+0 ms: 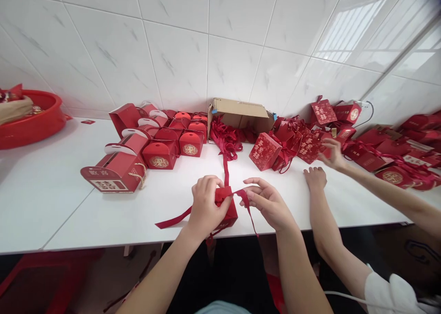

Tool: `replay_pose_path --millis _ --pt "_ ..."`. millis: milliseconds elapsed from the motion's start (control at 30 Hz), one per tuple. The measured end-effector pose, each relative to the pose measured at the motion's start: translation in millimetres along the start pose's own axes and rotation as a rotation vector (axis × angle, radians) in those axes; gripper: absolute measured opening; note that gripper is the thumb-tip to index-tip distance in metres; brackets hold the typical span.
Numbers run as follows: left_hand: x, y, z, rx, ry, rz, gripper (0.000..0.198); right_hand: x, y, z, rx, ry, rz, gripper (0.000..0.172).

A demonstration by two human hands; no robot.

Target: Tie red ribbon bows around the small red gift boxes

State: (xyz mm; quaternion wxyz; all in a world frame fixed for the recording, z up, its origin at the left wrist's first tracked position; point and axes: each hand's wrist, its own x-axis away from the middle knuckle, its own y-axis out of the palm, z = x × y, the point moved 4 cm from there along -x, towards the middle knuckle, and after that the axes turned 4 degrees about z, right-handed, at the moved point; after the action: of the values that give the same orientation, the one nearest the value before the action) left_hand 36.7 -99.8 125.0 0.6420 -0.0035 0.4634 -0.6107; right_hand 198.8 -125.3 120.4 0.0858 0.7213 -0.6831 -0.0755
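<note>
A small red box (230, 219) sits just inside the front edge of the white table (113, 217), a dark red ribbon (245, 201) at its top. The left hand (206, 206) is closed on the box's upper left side, thumb toward the ribbon; the right hand (270, 203) pinches the ribbon between thumb and fingers, a loose end hanging below. The left hand covers much of the box, so I cannot tell whether the ribbon is knotted.

The box looks like thin card: probably light, fairly stiff, easily dented, best steadied at its edges. The ribbon should be soft and slippery, better pinched close to the box.

Behind, toward the table's back edge, an open carton (241, 106) spills a heap of ribbon (227, 137). Handled boxes (160, 154) stand to its left; a co-worker's hands (315, 178) are to the right. A red basin (51, 118) occupies the table's back left corner.
</note>
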Motion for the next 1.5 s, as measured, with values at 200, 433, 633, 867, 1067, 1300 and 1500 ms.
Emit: replay_pose_path --millis 200,433,633,867,1067,1300,1500 --pt "-3 -7.3 -15 0.034 -0.079 0.164 0.021 4 -9 8 0.257 -0.004 0.079 0.028" --pt "-6 -9.7 -12 0.114 -0.08 0.154 0.018 -11 12 25 0.419 -0.141 0.05 0.035" --pt "-6 -12.6 -19 0.113 -0.048 0.146 0.018 -22 32 33 0.558 -0.244 0.062 0.027" --pt "-6 -19.4 -26 0.248 0.124 0.149 0.018 -16 22 34 0.591 -0.156 0.049 0.027" --pt "0 -18.2 -27 0.238 0.358 0.079 0.025 -12 10 23 0.716 -0.318 0.113 0.022" --pt "2 -17.2 -27 0.202 0.448 0.058 0.025 -21 18 13 0.592 -0.313 0.058 0.033" --pt "1 -15.6 -28 0.132 0.477 0.107 0.02 -23 23 19 0.51 -0.236 0.053 0.02"
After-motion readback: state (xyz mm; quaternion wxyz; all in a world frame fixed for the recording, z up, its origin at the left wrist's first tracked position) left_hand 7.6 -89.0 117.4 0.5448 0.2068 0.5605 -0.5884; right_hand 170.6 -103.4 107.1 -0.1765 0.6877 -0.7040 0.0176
